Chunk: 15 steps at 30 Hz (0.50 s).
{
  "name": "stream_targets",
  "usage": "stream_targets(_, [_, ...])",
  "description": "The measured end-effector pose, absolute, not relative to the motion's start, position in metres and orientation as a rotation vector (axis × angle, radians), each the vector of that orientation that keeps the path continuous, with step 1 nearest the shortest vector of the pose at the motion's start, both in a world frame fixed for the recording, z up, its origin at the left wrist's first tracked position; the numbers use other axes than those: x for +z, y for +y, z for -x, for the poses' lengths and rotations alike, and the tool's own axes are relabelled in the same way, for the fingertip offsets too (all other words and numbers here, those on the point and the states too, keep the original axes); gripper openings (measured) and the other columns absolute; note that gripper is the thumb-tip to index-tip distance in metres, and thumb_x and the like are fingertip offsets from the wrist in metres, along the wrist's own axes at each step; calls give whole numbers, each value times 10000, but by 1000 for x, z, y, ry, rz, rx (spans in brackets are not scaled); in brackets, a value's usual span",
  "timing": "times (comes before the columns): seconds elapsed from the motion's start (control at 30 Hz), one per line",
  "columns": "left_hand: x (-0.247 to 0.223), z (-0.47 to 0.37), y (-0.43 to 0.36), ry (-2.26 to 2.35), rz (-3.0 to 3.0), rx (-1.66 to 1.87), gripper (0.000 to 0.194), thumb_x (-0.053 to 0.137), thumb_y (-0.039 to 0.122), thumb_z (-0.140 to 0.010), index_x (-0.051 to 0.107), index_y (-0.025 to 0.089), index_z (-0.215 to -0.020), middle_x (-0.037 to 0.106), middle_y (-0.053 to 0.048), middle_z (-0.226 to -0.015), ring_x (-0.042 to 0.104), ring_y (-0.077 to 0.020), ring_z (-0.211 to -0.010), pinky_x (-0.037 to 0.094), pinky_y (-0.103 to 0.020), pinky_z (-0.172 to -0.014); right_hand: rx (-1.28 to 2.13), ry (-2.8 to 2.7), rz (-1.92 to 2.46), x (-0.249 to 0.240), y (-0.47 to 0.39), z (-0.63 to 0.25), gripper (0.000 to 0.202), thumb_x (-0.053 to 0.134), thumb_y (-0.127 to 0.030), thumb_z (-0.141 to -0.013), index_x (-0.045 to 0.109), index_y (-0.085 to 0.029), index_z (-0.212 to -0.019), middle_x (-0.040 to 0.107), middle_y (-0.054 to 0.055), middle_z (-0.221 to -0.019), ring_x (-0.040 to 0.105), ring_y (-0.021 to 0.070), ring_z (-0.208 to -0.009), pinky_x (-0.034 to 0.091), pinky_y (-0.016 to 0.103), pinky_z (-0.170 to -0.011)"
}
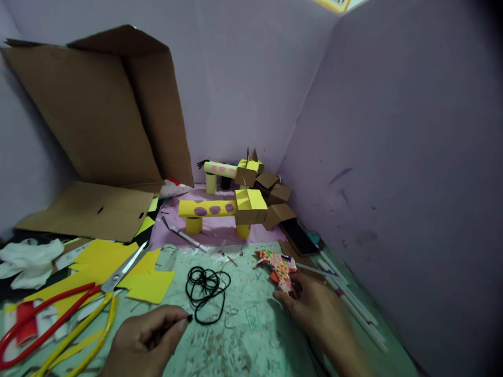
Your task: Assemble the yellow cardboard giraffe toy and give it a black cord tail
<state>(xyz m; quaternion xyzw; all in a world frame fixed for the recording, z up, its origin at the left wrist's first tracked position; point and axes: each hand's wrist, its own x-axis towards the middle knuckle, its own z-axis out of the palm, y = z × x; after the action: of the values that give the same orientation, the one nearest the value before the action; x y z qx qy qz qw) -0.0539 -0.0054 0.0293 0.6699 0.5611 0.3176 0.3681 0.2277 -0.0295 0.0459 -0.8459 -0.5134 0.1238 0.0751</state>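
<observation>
My left hand (pixel 151 335) is low in the head view, thumb and forefinger pinched on the end of a black cord (pixel 208 298), whose loose coil lies on the green tabletop just beyond. On the right, my right hand (pixel 310 301) has its fingers round the handle of a patterned glue gun (pixel 281 267) with a white stick in its back; the nozzle points left. Farther off stands a yellow paper animal (pixel 214 208) with purple spots and a box-shaped head. Behind it is a paler one (pixel 220 169) with pink spots.
Red-handled scissors (pixel 84 303) and yellow-handled ones (pixel 84 340) lie over yellow paper (pixel 149 283) at left. A large cardboard box (pixel 106 110) stands behind. A phone (pixel 298 235) and white glue sticks (pixel 357 309) lie along the right wall.
</observation>
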Motion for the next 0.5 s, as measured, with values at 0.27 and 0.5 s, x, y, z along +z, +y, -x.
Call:
stream_targets(0.27, [27, 52, -9, 1431, -1789, 860, 166, 608, 367, -697, 693, 236, -640, 722, 24, -630, 679, -151, -610, 508, -140, -536, 653, -1262, 2150, 28, -27, -241, 211, 593, -350, -666, 607, -186, -799, 665, 46, -681, 631, 233, -639, 433, 295, -537])
stream_targets(0.5, [23, 54, -10, 1413, -1858, 907, 199, 591, 379, -729, 692, 226, -652, 718, 17, -620, 667, -151, -577, 497, -151, -496, 614, -849, 1715, 37, -56, -241, 418, 692, -406, -646, 520, -220, -978, 541, -37, -637, 468, 125, -472, 414, 245, -448])
